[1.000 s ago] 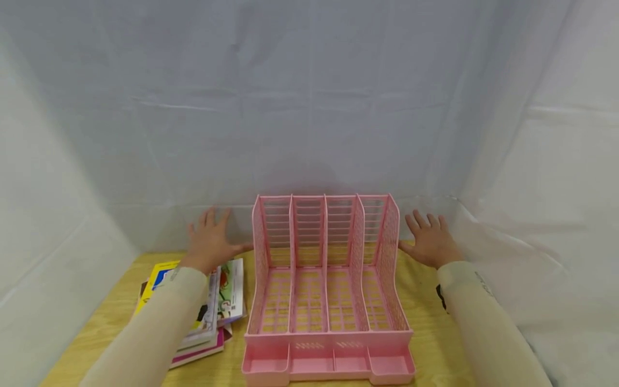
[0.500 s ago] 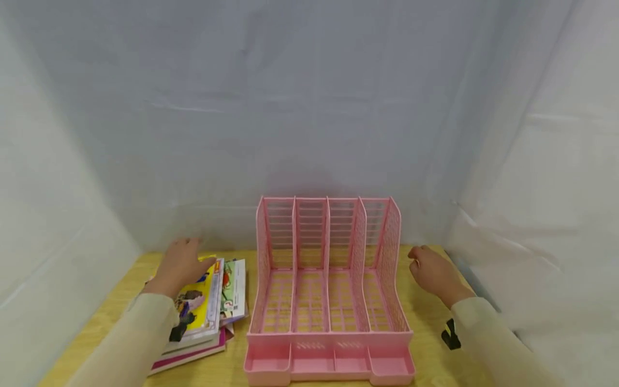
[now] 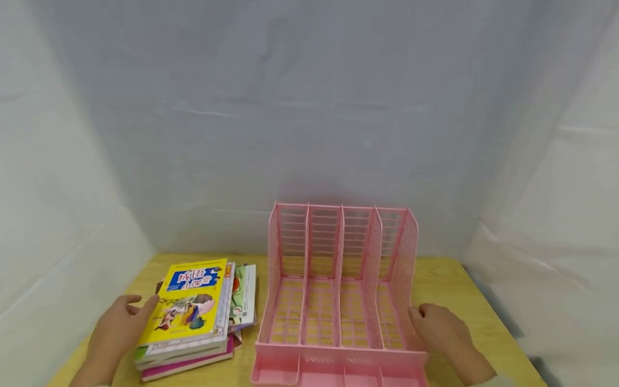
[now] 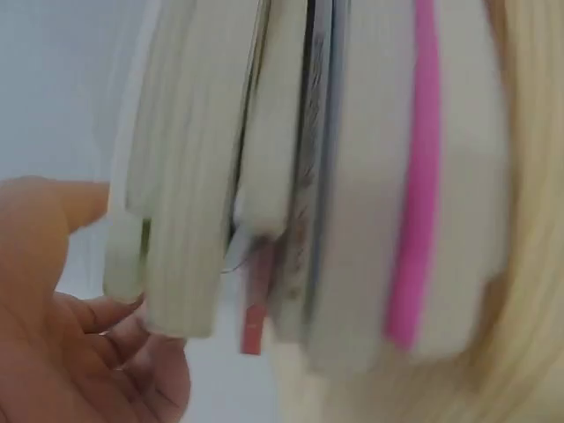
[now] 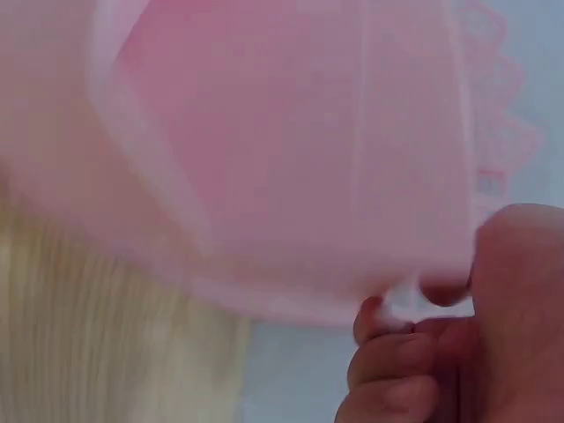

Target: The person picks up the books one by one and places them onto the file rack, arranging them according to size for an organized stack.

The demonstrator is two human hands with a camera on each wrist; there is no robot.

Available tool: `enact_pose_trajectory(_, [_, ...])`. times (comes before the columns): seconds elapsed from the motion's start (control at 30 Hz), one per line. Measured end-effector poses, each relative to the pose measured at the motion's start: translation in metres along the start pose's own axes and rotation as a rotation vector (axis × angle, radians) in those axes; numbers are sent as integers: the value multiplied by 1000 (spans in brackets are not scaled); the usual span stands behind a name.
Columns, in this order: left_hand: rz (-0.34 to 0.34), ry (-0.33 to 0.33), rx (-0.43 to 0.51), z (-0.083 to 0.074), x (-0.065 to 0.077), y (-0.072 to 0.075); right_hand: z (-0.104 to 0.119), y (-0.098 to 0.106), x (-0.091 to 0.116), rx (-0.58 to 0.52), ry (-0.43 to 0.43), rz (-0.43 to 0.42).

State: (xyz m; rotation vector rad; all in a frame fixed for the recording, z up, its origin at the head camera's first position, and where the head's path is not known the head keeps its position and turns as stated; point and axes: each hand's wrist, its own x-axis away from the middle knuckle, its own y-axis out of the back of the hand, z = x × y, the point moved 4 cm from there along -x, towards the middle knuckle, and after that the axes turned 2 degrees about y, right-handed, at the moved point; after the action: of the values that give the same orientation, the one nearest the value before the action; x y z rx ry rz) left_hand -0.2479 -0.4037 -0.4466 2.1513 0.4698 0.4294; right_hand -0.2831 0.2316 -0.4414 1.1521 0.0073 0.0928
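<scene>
My left hand (image 3: 118, 328) is at the left edge of a stack of books, its thumb over the edge of the yellow picture-covered book (image 3: 188, 317) on top. In the left wrist view its relaxed fingers (image 4: 163, 374) bend close to the lower corner of the upper books. Beside the right wall of a pink desk organizer (image 3: 340, 352) is my right hand (image 3: 442, 328), fingers loosely curled. The right wrist view puts its thumb and fingertips right at the pink plastic edge (image 5: 291, 282). The organizer's four upright slots hold nothing.
Below the yellow book lie several more books, one with a magenta cover (image 3: 193, 365). A white booklet (image 3: 246, 293) with a green picture sticks out toward the organizer. All stand on a wooden table (image 3: 445, 274), with pale sheeting (image 3: 329, 107) behind and at both sides.
Both hands have come back toward the body from the rear of the table, the left to the books' side, the right to the organizer. The view has shifted slightly left.
</scene>
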Motion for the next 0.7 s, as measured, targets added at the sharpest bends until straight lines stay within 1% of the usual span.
enact_pose_trajectory(0.07, [31,73,83,8,2,-8,6,-4,2,46,-11,-18])
enact_pose_trajectory(0.13, [63,91,136,12,3,-16,13,-8,3,113,-2,-37])
enact_pose_trajectory(0.2, [74,92,164,14,4,-21,17,-12,3,179,16,-55])
enact_pose_trajectory(0.23, [77,89,173,13,3,-24,18,-14,2,193,22,-63])
enact_pose_trajectory(0.33, [52,59,177,13,2,-29,16,-18,-3,170,11,-66])
enact_pose_trajectory(0.47, [6,55,231,15,4,-34,11,-20,-13,126,9,-87])
enact_pose_trajectory(0.57, [-2,54,259,14,5,-37,11,-19,-21,111,25,-98])
enact_pose_trajectory(0.7, [-2,68,263,11,5,-37,16,-19,-27,109,50,-77])
